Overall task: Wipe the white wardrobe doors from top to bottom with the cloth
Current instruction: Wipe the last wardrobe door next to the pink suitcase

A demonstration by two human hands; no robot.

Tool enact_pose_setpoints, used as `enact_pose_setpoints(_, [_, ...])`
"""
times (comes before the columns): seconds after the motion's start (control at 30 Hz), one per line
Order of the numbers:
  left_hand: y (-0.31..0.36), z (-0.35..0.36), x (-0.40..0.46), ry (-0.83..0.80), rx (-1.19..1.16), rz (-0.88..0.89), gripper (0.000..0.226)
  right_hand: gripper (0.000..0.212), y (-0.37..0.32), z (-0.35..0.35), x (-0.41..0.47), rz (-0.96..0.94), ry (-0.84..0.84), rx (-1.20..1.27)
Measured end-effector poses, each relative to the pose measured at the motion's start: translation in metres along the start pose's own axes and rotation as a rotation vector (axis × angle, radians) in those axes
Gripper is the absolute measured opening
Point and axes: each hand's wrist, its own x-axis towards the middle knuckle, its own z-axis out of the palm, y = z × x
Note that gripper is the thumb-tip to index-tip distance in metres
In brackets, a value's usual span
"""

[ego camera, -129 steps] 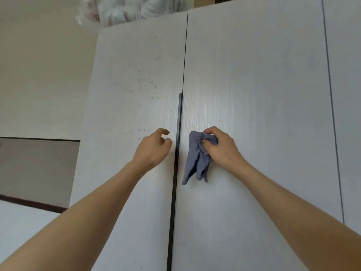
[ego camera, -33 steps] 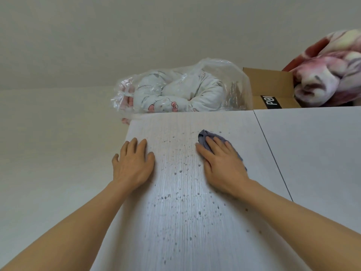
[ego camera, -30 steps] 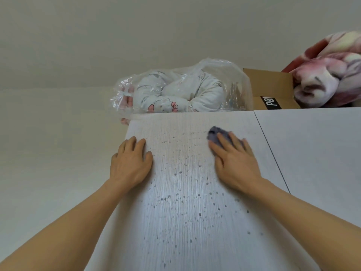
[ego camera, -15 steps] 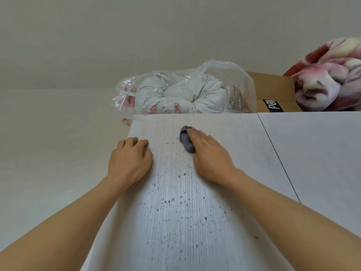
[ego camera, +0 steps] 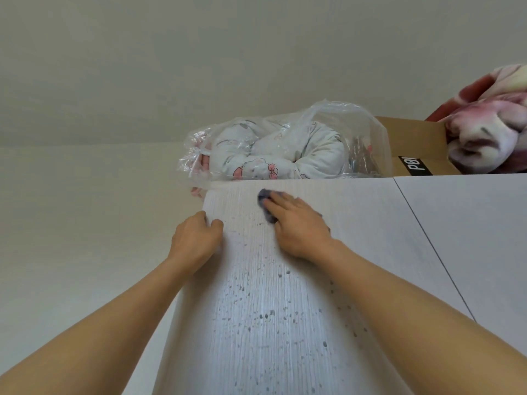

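- I am looking steeply up along the left wardrobe door (ego camera: pixel 256 309), a white panel with fine vertical grain; it fills the lower middle of my view and is scattered with small dark specks from about hand height downward.
- The right wardrobe door (ego camera: pixel 470 238) lies beside it, parted from it by a thin dark seam that runs diagonally; its surface looks plain and unmarked from here.
- On top of the wardrobe, above the left door's upper edge, I see a clear plastic bag (ego camera: pixel 285 146) stuffed with white clothing printed with pink cartoon figures.
- At the far right of the top sits a rolled pink and white blanket (ego camera: pixel 490 124), touching a brown cardboard box (ego camera: pixel 413 146) with a black label, which stands between the blanket and the bag.
- My right hand (ego camera: pixel 296 226) lies flat against the left door near its top edge, fingers stretched out and pressing down on the cloth.
- My left hand (ego camera: pixel 196 238) rests at the left edge of the same door, empty, with the fingers curled loosely against the panel.
- The cloth (ego camera: pixel 265 202) is a small grey-blue wad pinned between my right fingers and the door, just under the door's top edge; only its upper and left side shows.
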Motion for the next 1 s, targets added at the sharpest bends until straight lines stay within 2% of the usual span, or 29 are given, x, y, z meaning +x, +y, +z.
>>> enact_pose_setpoints(0.07, [0.003,-0.002,0.003,0.009,-0.102,-0.061,0.031,0.052,-0.003,0.004,-0.003,-0.019,-0.019,-0.008])
enact_pose_setpoints(0.17, [0.0,-0.005,0.01,-0.033,-0.21,-0.101,0.024,0.056,0.017,-0.002,-0.004,0.259,0.029,-0.013])
enact_pose_setpoints(0.23, [-0.006,-0.011,0.013,-0.087,-0.351,-0.139,0.017,0.06,0.024,-0.01,0.003,0.447,-0.022,0.003])
enact_pose_setpoints(0.3, [-0.01,-0.021,0.014,-0.162,-0.547,-0.181,0.023,0.061,0.023,-0.012,0.014,0.515,-0.058,0.001])
enact_pose_setpoints(0.4, [-0.014,-0.033,0.012,-0.257,-0.78,-0.266,0.022,0.062,0.003,-0.002,0.027,0.387,-0.045,-0.006])
enact_pose_setpoints(0.5, [-0.021,-0.036,0.011,-0.241,-0.863,-0.288,0.027,0.056,-0.046,0.015,0.022,0.001,-0.051,0.054])
enact_pose_setpoints(0.53, [-0.023,-0.033,0.009,-0.208,-0.79,-0.241,0.029,0.053,-0.06,0.018,0.016,-0.123,-0.082,0.071])
enact_pose_setpoints(0.6, [-0.029,-0.027,0.003,-0.129,-0.395,-0.017,0.031,0.052,-0.068,0.02,0.009,-0.229,-0.137,0.054])
enact_pose_setpoints(0.67, [-0.038,-0.022,-0.008,-0.092,0.015,0.202,0.04,0.055,-0.053,0.015,0.014,-0.128,-0.137,0.024])
enact_pose_setpoints(0.73, [-0.049,-0.022,-0.013,-0.145,0.202,0.309,0.047,0.058,-0.036,0.01,0.024,0.05,-0.136,0.019])
enact_pose_setpoints(0.83, [-0.068,-0.025,-0.017,-0.168,0.307,0.376,0.051,0.057,-0.039,0.011,0.037,0.108,-0.135,0.016])
enact_pose_setpoints(0.9, [-0.076,-0.028,-0.02,-0.109,0.313,0.406,0.051,0.054,-0.053,0.012,0.04,0.012,-0.135,0.047])
enact_pose_setpoints(1.0, [-0.081,-0.029,-0.031,0.049,0.255,0.449,0.065,0.048,-0.075,0.018,0.022,-0.25,-0.143,0.059])
